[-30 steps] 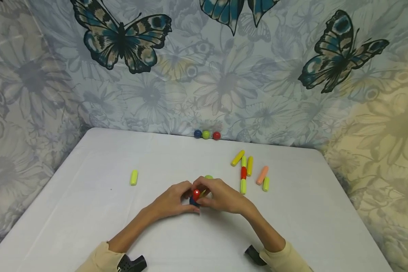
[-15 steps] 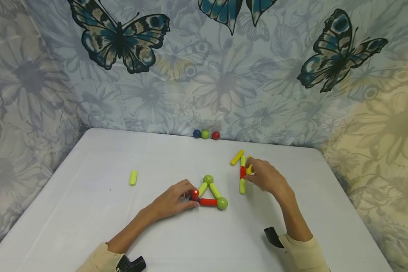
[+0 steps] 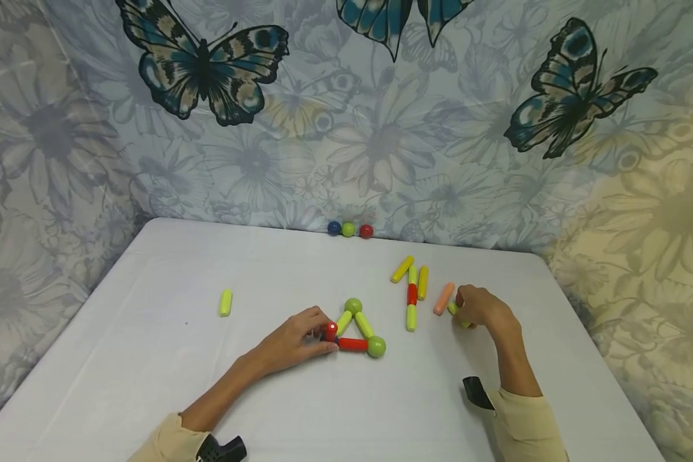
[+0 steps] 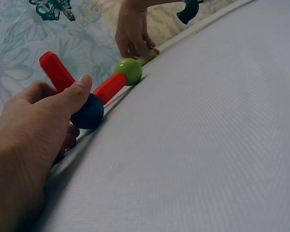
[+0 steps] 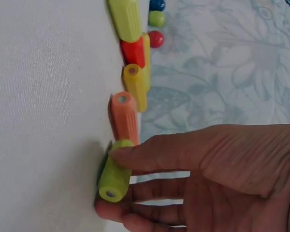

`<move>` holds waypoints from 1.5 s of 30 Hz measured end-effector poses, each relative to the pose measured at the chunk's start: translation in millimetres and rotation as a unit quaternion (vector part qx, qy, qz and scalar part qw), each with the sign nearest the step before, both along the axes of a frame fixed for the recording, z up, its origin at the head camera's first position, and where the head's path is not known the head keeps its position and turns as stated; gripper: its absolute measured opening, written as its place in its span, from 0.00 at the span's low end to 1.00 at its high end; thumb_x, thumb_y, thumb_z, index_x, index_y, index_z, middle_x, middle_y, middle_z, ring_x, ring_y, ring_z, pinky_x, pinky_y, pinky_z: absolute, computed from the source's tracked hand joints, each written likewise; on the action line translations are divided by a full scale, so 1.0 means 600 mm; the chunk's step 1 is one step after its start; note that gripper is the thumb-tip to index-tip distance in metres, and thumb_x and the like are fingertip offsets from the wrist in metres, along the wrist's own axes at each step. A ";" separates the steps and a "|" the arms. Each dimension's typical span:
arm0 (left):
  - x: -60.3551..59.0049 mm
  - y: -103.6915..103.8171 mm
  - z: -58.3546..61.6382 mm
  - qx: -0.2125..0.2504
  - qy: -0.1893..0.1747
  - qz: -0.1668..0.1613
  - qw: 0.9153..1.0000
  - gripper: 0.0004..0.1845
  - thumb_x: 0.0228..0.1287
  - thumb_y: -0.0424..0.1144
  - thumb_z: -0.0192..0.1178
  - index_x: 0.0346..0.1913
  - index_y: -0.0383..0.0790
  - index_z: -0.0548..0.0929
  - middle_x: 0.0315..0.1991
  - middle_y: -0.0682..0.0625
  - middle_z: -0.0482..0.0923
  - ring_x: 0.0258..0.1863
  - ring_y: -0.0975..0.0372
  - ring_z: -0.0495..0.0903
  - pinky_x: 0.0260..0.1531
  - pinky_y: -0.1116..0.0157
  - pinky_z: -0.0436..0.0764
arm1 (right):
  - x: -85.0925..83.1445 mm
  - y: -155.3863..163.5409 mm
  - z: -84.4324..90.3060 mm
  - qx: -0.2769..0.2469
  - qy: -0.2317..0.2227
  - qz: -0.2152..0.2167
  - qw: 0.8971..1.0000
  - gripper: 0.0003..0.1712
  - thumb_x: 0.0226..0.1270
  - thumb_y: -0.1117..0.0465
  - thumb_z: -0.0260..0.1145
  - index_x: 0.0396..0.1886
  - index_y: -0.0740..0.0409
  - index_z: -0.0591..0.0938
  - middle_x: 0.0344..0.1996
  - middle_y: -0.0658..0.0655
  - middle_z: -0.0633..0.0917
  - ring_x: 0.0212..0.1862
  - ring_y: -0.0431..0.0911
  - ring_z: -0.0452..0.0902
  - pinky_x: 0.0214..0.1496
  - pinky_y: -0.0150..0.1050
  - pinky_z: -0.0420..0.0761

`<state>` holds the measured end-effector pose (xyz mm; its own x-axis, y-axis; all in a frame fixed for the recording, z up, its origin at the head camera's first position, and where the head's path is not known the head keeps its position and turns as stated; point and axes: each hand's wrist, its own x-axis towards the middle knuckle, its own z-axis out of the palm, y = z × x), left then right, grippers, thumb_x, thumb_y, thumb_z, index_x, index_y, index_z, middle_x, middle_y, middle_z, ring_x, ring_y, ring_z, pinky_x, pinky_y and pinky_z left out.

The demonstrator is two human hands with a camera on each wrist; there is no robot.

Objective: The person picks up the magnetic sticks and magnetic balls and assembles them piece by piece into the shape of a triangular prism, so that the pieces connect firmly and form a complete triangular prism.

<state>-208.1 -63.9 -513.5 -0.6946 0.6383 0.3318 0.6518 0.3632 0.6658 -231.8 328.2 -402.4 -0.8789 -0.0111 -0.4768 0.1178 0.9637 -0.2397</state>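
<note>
Green rod (image 5: 114,178) sits pinched in our right hand (image 3: 487,308), beside the orange rod (image 3: 443,299). Our left hand (image 3: 294,337) grips the blue ball (image 4: 88,115) under a raised red rod (image 4: 56,71).

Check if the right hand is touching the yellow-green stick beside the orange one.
Touching: the right wrist view shows the right hand pinching the yellow-green stick, thumb overlapping its upper end.

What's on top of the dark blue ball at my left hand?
A red stick rises above the dark blue ball. The left hand covers where they would meet, so the joint itself can't be seen.
</note>
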 end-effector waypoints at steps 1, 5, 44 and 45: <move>0.000 0.001 0.000 0.000 0.000 -0.001 1.000 0.13 0.68 0.52 0.70 0.48 0.51 0.83 0.42 0.60 0.77 0.39 0.70 0.75 0.40 0.73 0.77 | 0.001 0.000 0.001 0.001 -0.001 0.003 1.000 0.13 0.67 0.69 0.63 0.48 0.70 0.77 0.35 0.61 0.83 0.34 0.50 0.81 0.36 0.41 0.77; -0.001 0.002 -0.002 -0.003 0.005 -0.001 1.000 0.14 0.68 0.52 0.70 0.49 0.51 0.83 0.42 0.60 0.77 0.39 0.70 0.75 0.40 0.73 0.77 | 0.006 0.000 0.012 -0.006 -0.007 0.019 1.000 0.13 0.66 0.67 0.63 0.48 0.68 0.77 0.34 0.60 0.83 0.34 0.50 0.80 0.36 0.41 0.76; -0.002 0.000 -0.004 -0.005 0.000 0.007 1.000 0.14 0.70 0.51 0.68 0.52 0.51 0.83 0.40 0.60 0.78 0.37 0.71 0.74 0.38 0.73 0.76 | 0.014 -0.141 0.022 -0.212 -0.021 0.283 0.935 0.16 0.75 0.67 0.63 0.60 0.59 0.78 0.56 0.58 0.85 0.58 0.52 0.84 0.61 0.44 0.84; -0.002 0.000 -0.004 -0.007 -0.001 0.006 1.000 0.14 0.71 0.51 0.68 0.52 0.51 0.83 0.41 0.61 0.78 0.37 0.71 0.74 0.38 0.73 0.76 | 0.003 -0.141 0.025 -0.199 -0.014 0.285 0.937 0.17 0.76 0.67 0.62 0.61 0.60 0.78 0.57 0.61 0.84 0.59 0.54 0.83 0.62 0.46 0.84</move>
